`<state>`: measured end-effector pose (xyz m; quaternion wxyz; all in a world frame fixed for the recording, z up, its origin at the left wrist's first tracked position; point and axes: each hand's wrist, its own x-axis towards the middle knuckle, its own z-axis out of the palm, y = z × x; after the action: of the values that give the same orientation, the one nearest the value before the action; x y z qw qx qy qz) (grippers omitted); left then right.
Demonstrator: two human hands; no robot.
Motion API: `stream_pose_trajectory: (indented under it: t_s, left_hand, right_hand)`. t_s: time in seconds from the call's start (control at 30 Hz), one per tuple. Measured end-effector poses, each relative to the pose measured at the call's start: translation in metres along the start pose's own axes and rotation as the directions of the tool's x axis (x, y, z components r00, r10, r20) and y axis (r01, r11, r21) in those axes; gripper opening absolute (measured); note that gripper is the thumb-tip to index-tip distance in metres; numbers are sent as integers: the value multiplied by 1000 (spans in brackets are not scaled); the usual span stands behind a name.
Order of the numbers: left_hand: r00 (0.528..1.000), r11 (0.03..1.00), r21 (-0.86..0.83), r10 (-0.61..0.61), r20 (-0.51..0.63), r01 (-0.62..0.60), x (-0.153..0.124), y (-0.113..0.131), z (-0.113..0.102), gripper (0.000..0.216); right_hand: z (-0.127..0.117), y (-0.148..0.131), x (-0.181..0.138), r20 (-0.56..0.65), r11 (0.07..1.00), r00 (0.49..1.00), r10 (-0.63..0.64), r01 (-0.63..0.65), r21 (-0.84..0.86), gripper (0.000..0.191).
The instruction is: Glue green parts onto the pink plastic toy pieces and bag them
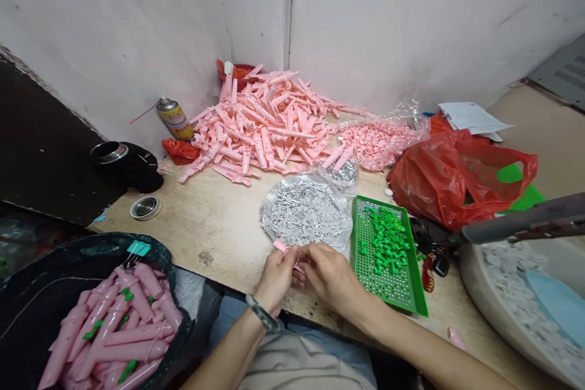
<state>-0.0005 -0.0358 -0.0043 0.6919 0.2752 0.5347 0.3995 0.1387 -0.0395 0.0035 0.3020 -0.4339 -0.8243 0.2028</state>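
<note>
My left hand (278, 274), with a bracelet at the wrist, is closed around a pink plastic part (280, 246), whose end sticks out above the thumb. My right hand (333, 275) meets it from the right, fingertips pinched together at the same part; what they hold is hidden. Just beyond both hands lies a round clear bag (307, 210) of thin metal pins and small grey-white pieces. To the right of my right hand stands a green perforated tray (414, 274) with many small green plastic pieces (388, 241).
Pink half-shells (274, 125) are heaped at the back, beside a bag of small pink pieces (375, 140). A spray can (175, 119) and black flask (128, 164) stand left. A dark-lined bin (159, 250) holds pink tubes. At right are a red bag (429, 177) and white tub (475, 280).
</note>
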Motion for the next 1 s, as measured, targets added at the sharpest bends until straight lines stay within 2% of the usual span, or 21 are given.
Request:
stream_pose_trajectory:
  t_s: [0.1, 0.2, 0.23, 0.3, 0.4, 0.47, 0.57, 0.67, 0.8, 0.93, 1.0]
  left_hand:
    - [996, 998, -12, -67, 63, 68, -2, 0, -4, 53]
    - [998, 997, -64, -41, 40, 44, -4, 1, -6, 55]
    - [1000, 997, -76, -17, 5, 18, -5, 1, -6, 57]
    - [998, 996, -86, 5, -59, -10, -5, 2, -6, 61]
    - [998, 996, -94, -15, -65, 8, -5, 1, -4, 61]
    - [998, 995, -102, -10, -61, 4, -4, 0, -3, 58]
    - [994, 994, -108, 15, -109, -27, -1, 1, -2, 58]
    - [989, 993, -100, 47, -141, -62, 2, 1, 0, 58]
    - [989, 993, -44, 100, -105, -105, 6, 1, 4, 53]
    - [987, 991, 11, 137, -85, -137, 9, -1, 5, 51]
    - [985, 988, 35, 150, -89, -147, 9, -3, 3, 51]
  right_hand:
    - [-9, 0, -1, 51, 995, 999, -9, 4, 97, 13]
    - [-22, 11, 7, 36, 973, 994, 103, -108, 204, 11]
    - [-24, 17, 12, 8, 972, 988, 152, -151, 179, 10]
    - [-26, 33, 23, -50, 981, 980, 194, -194, 8, 12]
    - [-20, 52, 36, -9, 954, 989, 146, -143, -265, 13]
    - [-15, 54, 38, -2, 945, 992, 122, -117, -307, 14]
    - [-14, 42, 30, -71, 971, 987, 147, -158, -179, 15]
    - [-16, 23, 17, -59, 990, 989, 138, -139, -22, 13]
    - [-17, 6, 6, -62, 999, 998, -3, 6, 52, 12]
    - [-15, 6, 2, -106, 994, 993, 42, -31, 104, 24]
    - [-12, 9, 0, -108, 992, 993, 51, -38, 121, 20]
